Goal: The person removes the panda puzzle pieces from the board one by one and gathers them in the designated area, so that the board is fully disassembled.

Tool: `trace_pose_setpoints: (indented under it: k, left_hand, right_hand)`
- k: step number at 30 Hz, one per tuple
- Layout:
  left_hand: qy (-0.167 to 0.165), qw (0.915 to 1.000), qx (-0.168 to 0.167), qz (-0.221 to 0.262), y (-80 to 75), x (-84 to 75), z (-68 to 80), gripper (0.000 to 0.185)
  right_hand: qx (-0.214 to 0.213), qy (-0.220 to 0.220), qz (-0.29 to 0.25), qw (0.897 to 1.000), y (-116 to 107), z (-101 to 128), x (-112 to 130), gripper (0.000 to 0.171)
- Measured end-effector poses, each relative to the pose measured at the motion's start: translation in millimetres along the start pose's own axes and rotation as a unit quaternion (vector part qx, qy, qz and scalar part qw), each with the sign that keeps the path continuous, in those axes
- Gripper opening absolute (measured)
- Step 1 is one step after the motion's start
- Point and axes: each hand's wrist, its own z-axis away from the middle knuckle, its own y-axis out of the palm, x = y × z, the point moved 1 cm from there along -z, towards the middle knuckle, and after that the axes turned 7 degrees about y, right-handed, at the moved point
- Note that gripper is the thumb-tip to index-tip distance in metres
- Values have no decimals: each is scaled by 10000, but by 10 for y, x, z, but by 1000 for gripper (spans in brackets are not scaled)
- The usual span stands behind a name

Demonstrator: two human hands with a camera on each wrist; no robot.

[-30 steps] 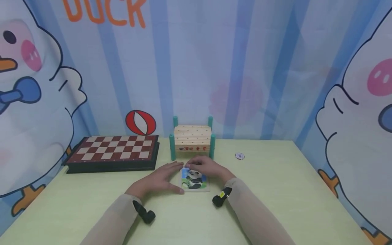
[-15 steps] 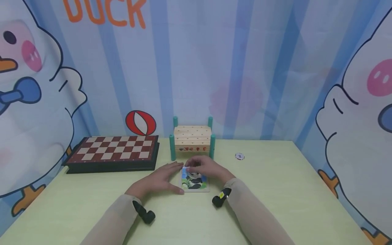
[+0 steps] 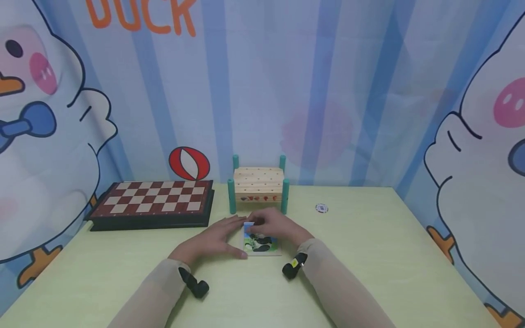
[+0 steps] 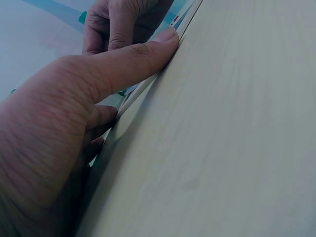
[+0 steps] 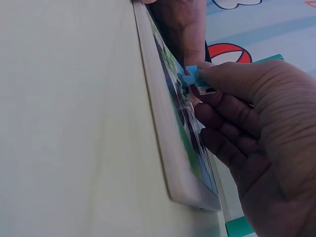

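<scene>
A big blue striped cloth (image 3: 262,91) hangs at the back, with a fat white duck (image 3: 49,177) drawn on it at the left, white shapes with pink spots at the right, and orange letters at the top. In front of it is a pale yellow-green table (image 3: 254,296).

Two arms in light tan sleeves (image 3: 344,287) reach over the table. At the far left sits a thick, flat game board (image 3: 149,200) with dark red and cream squares. At the back, near the middle, stands a little wooden stand (image 3: 259,182) with green legs.

The left hand (image 3: 209,241) is spread wide, its thumb and fingers well apart. The right hand (image 3: 275,224) is bent in, with its thumb and finger squeezed together on something small.

Between the hands, in front of the stand, the panda puzzle (image 3: 261,246) lies flat on the table. The left thumb touches its near left corner, and the other left fingers are by its far left side.

A small black camera (image 3: 197,288) is strapped on the left wrist. A round white and blue chip (image 3: 321,208) lies by itself to the right of the stand.

Smallest is the blue puzzle piece (image 5: 191,75), pinched by the right hand over the puzzle's far part; I cannot tell if it touches the puzzle.
</scene>
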Motion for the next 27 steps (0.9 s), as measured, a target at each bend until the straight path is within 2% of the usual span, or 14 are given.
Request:
trace_pose_setpoints:
  k: [8, 17, 27]
  left_hand:
    - [-36, 10000, 11, -26, 3, 17, -12, 107]
    - [38, 10000, -3, -91, -7, 4, 1, 108]
    - [-46, 10000, 22, -35, -10, -31, 10, 107]
  right_hand:
    - [28, 81, -141, 9999, -5, -9, -8, 18]
    - [199, -43, 282, 9994, -16, 1, 27, 13]
    - [44, 80, 149, 9998, -28, 36, 59, 11]
